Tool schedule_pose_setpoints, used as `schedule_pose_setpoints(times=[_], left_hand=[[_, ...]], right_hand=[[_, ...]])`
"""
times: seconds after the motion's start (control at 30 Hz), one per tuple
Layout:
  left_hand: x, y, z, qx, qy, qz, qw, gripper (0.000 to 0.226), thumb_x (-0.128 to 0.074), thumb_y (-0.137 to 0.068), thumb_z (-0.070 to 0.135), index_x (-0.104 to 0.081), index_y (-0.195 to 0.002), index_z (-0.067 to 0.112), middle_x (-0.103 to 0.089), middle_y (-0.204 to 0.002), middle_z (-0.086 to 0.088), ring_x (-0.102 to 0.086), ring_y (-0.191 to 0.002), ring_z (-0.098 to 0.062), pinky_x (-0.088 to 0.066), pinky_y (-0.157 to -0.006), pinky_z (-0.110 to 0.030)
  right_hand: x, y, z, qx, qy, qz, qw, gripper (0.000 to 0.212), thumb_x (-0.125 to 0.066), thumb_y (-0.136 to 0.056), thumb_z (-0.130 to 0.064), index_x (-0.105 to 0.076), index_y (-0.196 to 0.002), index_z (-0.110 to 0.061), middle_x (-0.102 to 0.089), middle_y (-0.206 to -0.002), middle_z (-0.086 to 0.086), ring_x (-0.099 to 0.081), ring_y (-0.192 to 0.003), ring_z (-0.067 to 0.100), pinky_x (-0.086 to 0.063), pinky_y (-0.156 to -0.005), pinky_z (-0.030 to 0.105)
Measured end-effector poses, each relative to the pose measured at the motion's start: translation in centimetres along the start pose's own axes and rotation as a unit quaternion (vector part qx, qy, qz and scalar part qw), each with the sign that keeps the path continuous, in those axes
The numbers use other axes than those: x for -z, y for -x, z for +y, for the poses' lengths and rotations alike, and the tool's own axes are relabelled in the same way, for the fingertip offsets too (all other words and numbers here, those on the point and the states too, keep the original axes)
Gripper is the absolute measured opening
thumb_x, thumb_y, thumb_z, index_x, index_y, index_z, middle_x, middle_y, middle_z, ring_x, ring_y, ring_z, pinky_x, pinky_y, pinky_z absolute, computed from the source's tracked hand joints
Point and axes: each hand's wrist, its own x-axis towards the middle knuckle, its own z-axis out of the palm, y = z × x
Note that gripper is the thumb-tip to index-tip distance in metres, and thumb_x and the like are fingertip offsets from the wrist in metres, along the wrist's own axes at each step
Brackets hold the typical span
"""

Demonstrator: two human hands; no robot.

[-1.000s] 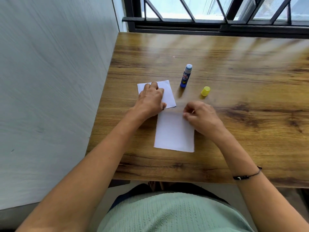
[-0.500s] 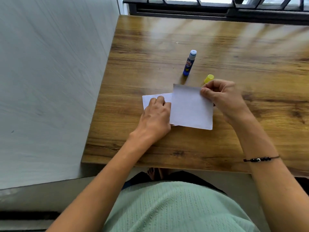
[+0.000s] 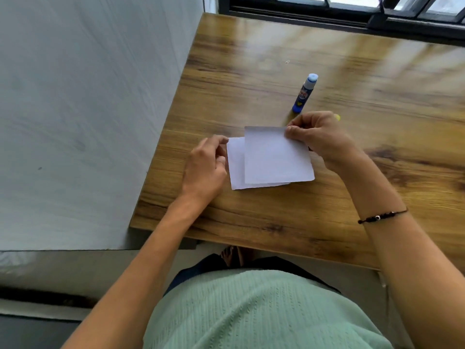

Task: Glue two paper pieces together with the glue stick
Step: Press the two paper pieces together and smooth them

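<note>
Setting: grey wall (image 3: 88,109) at left, wood-grain surface (image 3: 339,222) beside it, dark window frame (image 3: 352,16) along the far edge. Left hand (image 3: 205,167): at the left edge of the lower paper piece (image 3: 235,167), fingers (image 3: 219,141) curled, tips touching that edge; whether they pinch it cannot be told. Lower paper piece: white, lying flat on the surface, mostly covered. Upper paper piece (image 3: 276,157): white, overlapping the lower one, offset toward the right and far side. Glue stick (image 3: 304,94): blue, uncapped, standing upright on the surface just beyond the papers. Right hand (image 3: 319,134): fingers pinching the upper piece at its far right corner. Yellow cap (image 3: 337,117): a sliver showing behind the right hand. Black cord bracelet (image 3: 382,216): on the right wrist.
</note>
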Motion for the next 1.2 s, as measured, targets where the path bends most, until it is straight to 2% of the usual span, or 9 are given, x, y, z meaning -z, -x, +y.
schedule_pose_setpoints(times=[0.07,0.17,0.27,0.43,0.53,0.7,0.9,1.2], left_hand=[[0.1,0.0,-0.4,0.016,-0.003,0.002,1.0,0.038,-0.05,-0.087,-0.002,-0.053,-0.123,0.011,-0.06,-0.105,-0.006,-0.051,-0.092,-0.01,-0.045,-0.085,-0.021],[0.2,0.0,-0.5,0.018,-0.016,-0.01,1.0,0.042,-0.051,-0.087,0.0,-0.051,-0.127,0.012,-0.059,-0.106,-0.007,-0.052,-0.095,-0.013,-0.043,-0.087,-0.022],[0.1,-0.2,-0.5,0.018,-0.033,-0.027,0.999,0.042,-0.051,-0.088,0.004,-0.05,-0.129,0.013,-0.058,-0.108,-0.009,-0.053,-0.103,-0.021,-0.04,-0.091,-0.025],[0.1,-0.5,-0.7,0.017,-0.055,-0.06,0.996,0.046,-0.052,-0.089,0.009,-0.045,-0.135,0.014,-0.056,-0.11,-0.011,-0.05,-0.105,-0.024,-0.037,-0.094,-0.028],[0.0,-0.5,-0.7,0.015,-0.072,-0.072,0.995,0.049,-0.052,-0.09,0.012,-0.041,-0.137,0.015,-0.054,-0.112,-0.011,-0.048,-0.107,-0.024,-0.036,-0.096,-0.029],[-0.1,-0.6,-0.6,0.013,-0.092,-0.085,0.992,0.051,-0.052,-0.09,0.014,-0.039,-0.139,0.015,-0.051,-0.116,-0.012,-0.044,-0.11,-0.024,-0.035,-0.1,-0.03],[0.0,-0.7,-0.4,0.016,-0.108,-0.101,0.989,0.052,-0.052,-0.09,0.016,-0.035,-0.14,0.015,-0.049,-0.118,-0.01,-0.042,-0.114,-0.024,-0.032,-0.101,-0.028],[0.3,-1.0,-0.1,0.006,-0.156,-0.146,0.977,0.06,-0.056,-0.089,0.024,-0.03,-0.142,0.012,-0.044,-0.126,-0.009,-0.039,-0.119,-0.025,-0.029,-0.104,-0.028]], right_hand=[[-1.0,-0.6,-0.3,0.005,0.017,-0.015,1.0,0.018,-0.062,-0.085,-0.01,-0.061,-0.068,-0.018,-0.057,-0.07,-0.002,-0.052,-0.066,0.009,-0.044,-0.055,0.013],[-2.1,-1.3,-0.2,0.002,0.048,-0.034,0.998,0.015,-0.063,-0.084,-0.014,-0.064,-0.07,-0.017,-0.061,-0.072,-0.001,-0.056,-0.071,0.012,-0.047,-0.064,0.023],[-2.6,-1.7,-0.1,-0.003,0.058,-0.039,0.998,0.011,-0.062,-0.085,-0.015,-0.064,-0.075,-0.015,-0.061,-0.074,0.001,-0.056,-0.071,0.013,-0.047,-0.064,0.024],[-2.8,-2.1,-0.3,-0.002,0.08,-0.034,0.996,0.009,-0.062,-0.085,-0.015,-0.065,-0.077,-0.013,-0.061,-0.075,0.002,-0.056,-0.069,0.012,-0.046,-0.06,0.022],[-3.1,-2.4,-0.2,-0.003,0.097,-0.032,0.995,0.011,-0.062,-0.085,-0.015,-0.064,-0.074,-0.015,-0.062,-0.077,0.004,-0.056,-0.07,0.015,-0.046,-0.058,0.024],[-3.1,-2.5,-0.3,0.002,0.12,-0.034,0.992,0.008,-0.06,-0.085,-0.016,-0.067,-0.083,-0.011,-0.065,-0.087,0.009,-0.059,-0.077,0.018,-0.052,-0.065,0.033],[-3.1,-2.5,-0.4,-0.002,0.132,-0.037,0.991,0.009,-0.06,-0.086,-0.018,-0.066,-0.086,-0.012,-0.065,-0.092,0.009,-0.06,-0.082,0.019,-0.051,-0.062,0.028],[-3.2,-2.2,-0.5,0.022,0.163,-0.033,0.986,0.009,-0.059,-0.087,-0.019,-0.065,-0.089,-0.012,-0.061,-0.094,0.006,-0.055,-0.079,0.013,-0.044,-0.056,0.021]])
